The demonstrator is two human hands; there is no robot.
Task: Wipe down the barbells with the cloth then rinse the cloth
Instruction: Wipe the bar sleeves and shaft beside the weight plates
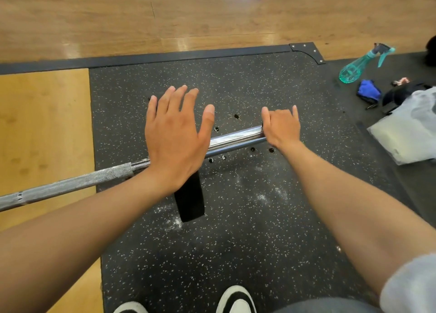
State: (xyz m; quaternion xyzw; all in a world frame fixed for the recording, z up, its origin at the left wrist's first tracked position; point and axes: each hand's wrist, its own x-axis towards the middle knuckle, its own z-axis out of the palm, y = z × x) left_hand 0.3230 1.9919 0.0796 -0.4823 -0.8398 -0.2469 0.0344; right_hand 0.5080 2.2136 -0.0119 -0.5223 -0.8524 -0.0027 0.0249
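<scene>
The barbell (236, 137) lay on the black mat (259, 218), running left to right. The right hand (280, 127) clenched its end; the left hand (175, 133) spread flat over the sleeve. A dark cloth (190, 199) hung below the left wrist, with open mat beyond.

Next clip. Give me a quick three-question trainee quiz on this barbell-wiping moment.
1. Which hand grips the barbell sleeve's end?
2. True or false: the teal spray bottle is in the left hand.
3. The black cloth hangs below: A) the left hand, B) the right hand, C) the bottle.

Key: 1. the right hand; 2. false, it lies on the mat at right; 3. A.
</scene>
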